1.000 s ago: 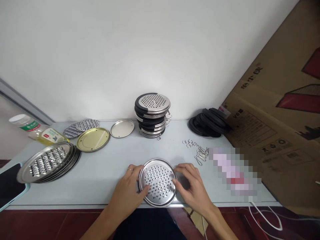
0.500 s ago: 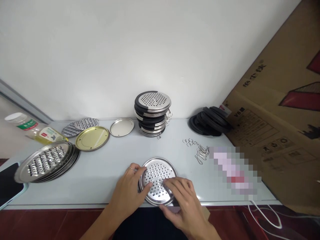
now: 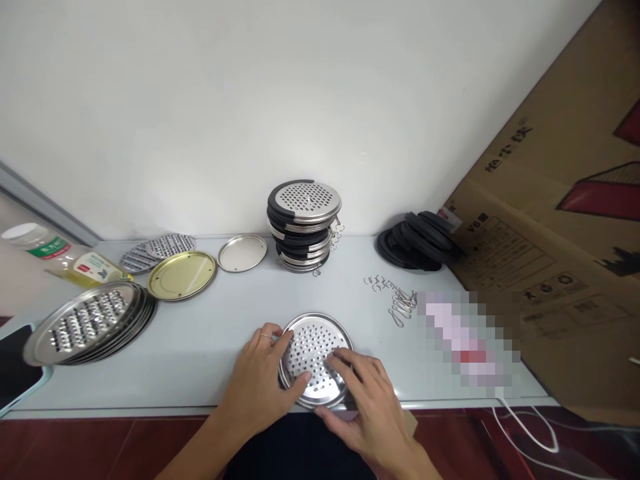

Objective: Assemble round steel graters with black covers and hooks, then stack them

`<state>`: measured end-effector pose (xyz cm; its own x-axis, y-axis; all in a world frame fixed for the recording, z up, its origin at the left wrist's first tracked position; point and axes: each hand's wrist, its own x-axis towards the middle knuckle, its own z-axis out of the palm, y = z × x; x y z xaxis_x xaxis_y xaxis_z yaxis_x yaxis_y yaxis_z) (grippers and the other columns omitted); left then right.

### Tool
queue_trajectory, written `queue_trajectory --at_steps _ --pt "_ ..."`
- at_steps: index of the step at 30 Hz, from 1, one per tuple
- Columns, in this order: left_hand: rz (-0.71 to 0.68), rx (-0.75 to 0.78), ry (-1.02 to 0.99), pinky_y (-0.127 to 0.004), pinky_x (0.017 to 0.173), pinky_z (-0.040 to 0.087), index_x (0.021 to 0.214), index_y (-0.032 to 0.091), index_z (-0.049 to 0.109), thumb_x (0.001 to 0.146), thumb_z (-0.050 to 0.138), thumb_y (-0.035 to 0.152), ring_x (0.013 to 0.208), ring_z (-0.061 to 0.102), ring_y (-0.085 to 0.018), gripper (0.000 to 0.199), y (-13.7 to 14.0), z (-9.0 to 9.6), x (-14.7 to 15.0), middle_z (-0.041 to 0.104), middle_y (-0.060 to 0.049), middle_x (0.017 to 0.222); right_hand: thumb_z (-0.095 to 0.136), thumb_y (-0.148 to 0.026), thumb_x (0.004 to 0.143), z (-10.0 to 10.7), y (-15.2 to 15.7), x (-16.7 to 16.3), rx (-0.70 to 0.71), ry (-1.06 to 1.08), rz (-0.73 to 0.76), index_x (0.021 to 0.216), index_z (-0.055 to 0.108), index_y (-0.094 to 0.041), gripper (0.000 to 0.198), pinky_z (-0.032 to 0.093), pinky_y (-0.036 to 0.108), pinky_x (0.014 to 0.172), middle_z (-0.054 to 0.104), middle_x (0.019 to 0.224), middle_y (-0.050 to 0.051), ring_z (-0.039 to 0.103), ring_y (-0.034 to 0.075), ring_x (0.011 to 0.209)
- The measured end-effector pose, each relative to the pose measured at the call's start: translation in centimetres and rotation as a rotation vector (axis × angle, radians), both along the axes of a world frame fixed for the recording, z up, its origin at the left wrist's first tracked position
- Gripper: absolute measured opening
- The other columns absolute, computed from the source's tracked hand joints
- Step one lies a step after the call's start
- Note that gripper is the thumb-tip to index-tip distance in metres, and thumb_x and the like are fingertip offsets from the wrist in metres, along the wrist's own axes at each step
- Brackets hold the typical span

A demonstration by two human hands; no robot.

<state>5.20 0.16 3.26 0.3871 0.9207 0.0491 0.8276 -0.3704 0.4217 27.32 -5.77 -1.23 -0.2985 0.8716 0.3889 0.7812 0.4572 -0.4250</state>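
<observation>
A round metal grater (image 3: 316, 353) with small holes lies near the table's front edge, between my two hands. My left hand (image 3: 265, 373) grips its left rim, with the thumb resting on the perforated face. My right hand (image 3: 367, 393) holds it from the front right, fingertips on the face and thumb at the near rim. Behind it stands a stack of round graters (image 3: 309, 200) with black edging and wire hooks. To the right lie loose wire hooks and rings (image 3: 400, 307).
Left are stacked graters (image 3: 90, 323), a gold disc (image 3: 183, 275), a silver disc (image 3: 243, 253), a bottle (image 3: 70, 257) and a phone (image 3: 20, 367). Right are black curved strips (image 3: 420, 241), a blurred-out item (image 3: 463, 340) and a large cardboard box (image 3: 560, 280).
My right fingers have spread and lifted slightly on the grater's face. My left thumb has shifted a little to the right. The whole view has moved slightly.
</observation>
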Motion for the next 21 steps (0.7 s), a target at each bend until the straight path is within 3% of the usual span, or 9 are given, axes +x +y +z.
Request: queue_trajectory --at_steps 5,10,21 --pt "-0.032 -0.018 0.034 -0.046 0.088 0.047 0.122 0.022 0.059 0.081 0.062 0.045 0.103 0.055 -0.03 0.047 0.2 0.8 0.0 0.054 -0.012 0.118 0.07 -0.042 0.084 0.1 0.1 0.0 0.039 -0.018 0.005 0.133 0.051 -0.018 0.058 0.05 0.046 0.089 0.061 0.124 0.017 0.06 0.032 0.114" --pt "-0.057 -0.037 0.044 -0.045 0.087 0.045 0.123 0.022 0.058 0.082 0.06 0.045 0.103 0.054 -0.029 0.048 0.4 1.0 -0.2 0.053 -0.011 0.119 0.072 -0.05 0.083 -0.1 0.3 0.2 0.039 -0.015 -0.002 0.132 0.051 -0.018 0.062 0.052 0.045 0.088 0.061 0.124 0.017 0.06 0.032 0.111" --pt "-0.153 -0.015 0.138 -0.046 0.089 0.038 0.13 0.029 0.056 0.077 0.066 0.053 0.107 0.052 -0.03 0.059 1.1 1.5 -1.5 0.054 -0.008 0.123 0.074 -0.049 0.08 0.2 0.3 0.1 0.042 0.025 -0.023 0.129 0.054 -0.017 0.062 0.054 0.045 0.088 0.062 0.121 0.016 0.061 0.031 0.107"
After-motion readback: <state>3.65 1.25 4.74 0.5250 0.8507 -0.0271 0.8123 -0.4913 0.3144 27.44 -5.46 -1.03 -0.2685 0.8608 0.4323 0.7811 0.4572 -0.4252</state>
